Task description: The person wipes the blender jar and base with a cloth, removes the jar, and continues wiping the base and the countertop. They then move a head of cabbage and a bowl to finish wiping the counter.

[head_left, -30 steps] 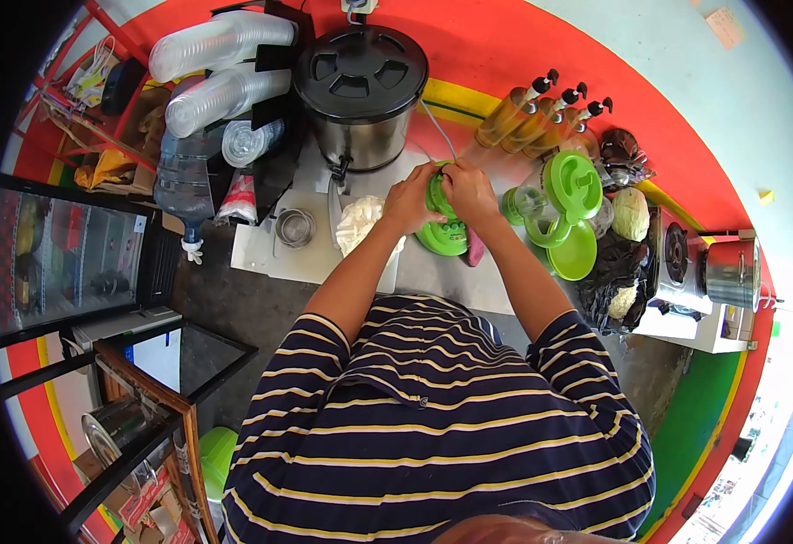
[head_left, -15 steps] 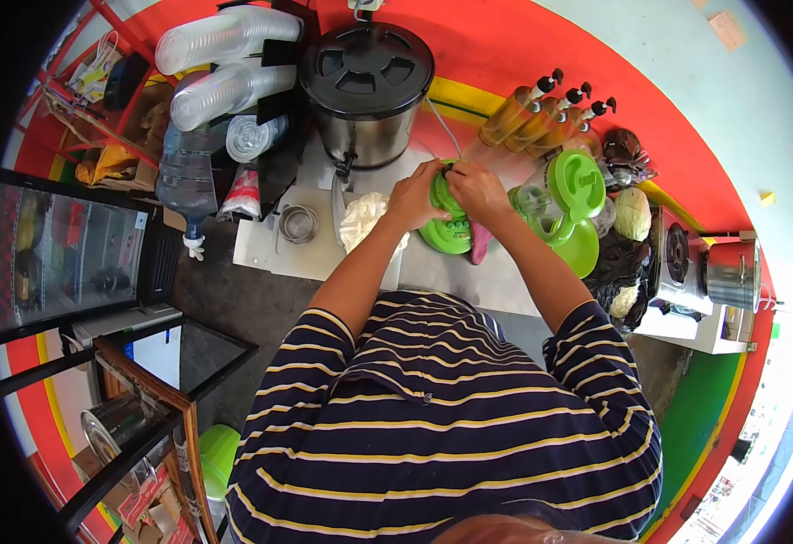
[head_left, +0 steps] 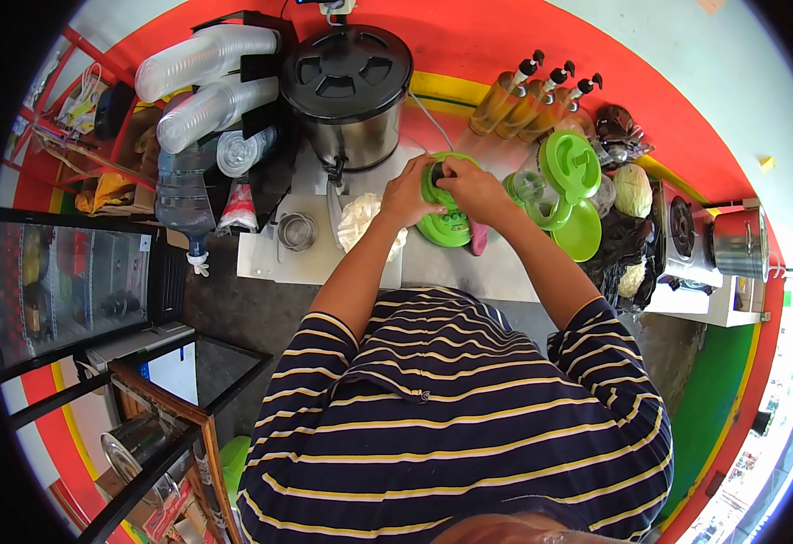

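Evidently, left hand [head_left: 403, 198]: I'm clasping the green appliance [head_left: 446, 228] from nine o'clock, likely bracing it.
Right hand [head_left: 475, 188]: I'm gripping its black top piece [head_left: 436, 173] from two, seemingly for leverage.

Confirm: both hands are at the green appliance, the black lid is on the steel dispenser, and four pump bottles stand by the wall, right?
Wrong count: the head view shows three pump bottles by the wall, not four. The left hand and right hand are at the green appliance, and the black lid is on the steel dispenser.
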`<state>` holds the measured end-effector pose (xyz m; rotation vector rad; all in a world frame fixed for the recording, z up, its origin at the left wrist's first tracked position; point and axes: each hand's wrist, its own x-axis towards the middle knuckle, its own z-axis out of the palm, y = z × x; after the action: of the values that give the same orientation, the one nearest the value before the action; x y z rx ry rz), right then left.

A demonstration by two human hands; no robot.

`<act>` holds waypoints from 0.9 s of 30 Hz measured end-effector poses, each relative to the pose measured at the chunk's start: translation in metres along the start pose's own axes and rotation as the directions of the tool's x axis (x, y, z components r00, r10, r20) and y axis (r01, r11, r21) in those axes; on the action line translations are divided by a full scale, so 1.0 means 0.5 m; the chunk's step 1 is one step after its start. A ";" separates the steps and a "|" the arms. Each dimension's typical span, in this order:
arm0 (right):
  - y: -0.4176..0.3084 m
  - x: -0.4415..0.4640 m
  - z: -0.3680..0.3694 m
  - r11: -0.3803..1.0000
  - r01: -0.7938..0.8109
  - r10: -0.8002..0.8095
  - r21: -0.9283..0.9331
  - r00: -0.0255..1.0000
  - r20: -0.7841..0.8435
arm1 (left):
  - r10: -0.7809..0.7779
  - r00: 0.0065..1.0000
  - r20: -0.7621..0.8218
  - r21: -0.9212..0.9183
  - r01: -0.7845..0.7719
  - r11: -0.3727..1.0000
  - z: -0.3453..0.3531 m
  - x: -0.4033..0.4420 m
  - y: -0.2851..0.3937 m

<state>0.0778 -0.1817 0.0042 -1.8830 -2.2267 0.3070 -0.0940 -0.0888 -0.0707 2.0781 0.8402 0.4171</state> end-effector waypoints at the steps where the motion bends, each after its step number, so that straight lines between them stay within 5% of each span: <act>1: -0.007 -0.009 0.003 0.997 0.050 -0.049 -0.066 0.999 0.017 | 0.000 1.000 -0.013 -0.002 0.000 1.000 0.003 0.001 -0.003; 11: -0.075 0.009 0.062 0.923 -0.241 0.238 -0.299 0.970 -0.049 | -0.020 1.000 0.009 -0.006 0.020 1.000 0.003 0.000 -0.008; 17: -0.078 -0.019 0.063 0.941 -0.067 0.047 -0.332 0.997 -0.067 | -0.038 0.999 -0.020 -0.017 0.038 0.999 0.014 0.006 -0.020; 20: -0.068 -0.058 0.073 0.968 -0.092 0.062 -0.234 0.989 -0.133 | -0.024 0.999 -0.026 -0.105 0.021 0.994 0.019 0.000 -0.019; 22: -0.052 -0.091 0.093 0.990 -0.139 0.135 0.004 0.954 -0.267 | -0.047 0.999 -0.025 -0.094 0.045 0.995 0.018 -0.002 -0.017; 27: -0.024 -0.138 0.091 0.973 -0.202 0.225 0.115 0.942 -0.250 | -0.039 0.999 -0.023 -0.070 0.038 0.997 0.017 -0.002 -0.018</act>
<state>0.0646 -0.2529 -0.0375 -1.9910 -1.8146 0.1734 -0.0937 -0.0907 -0.0831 1.9930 0.8666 0.4453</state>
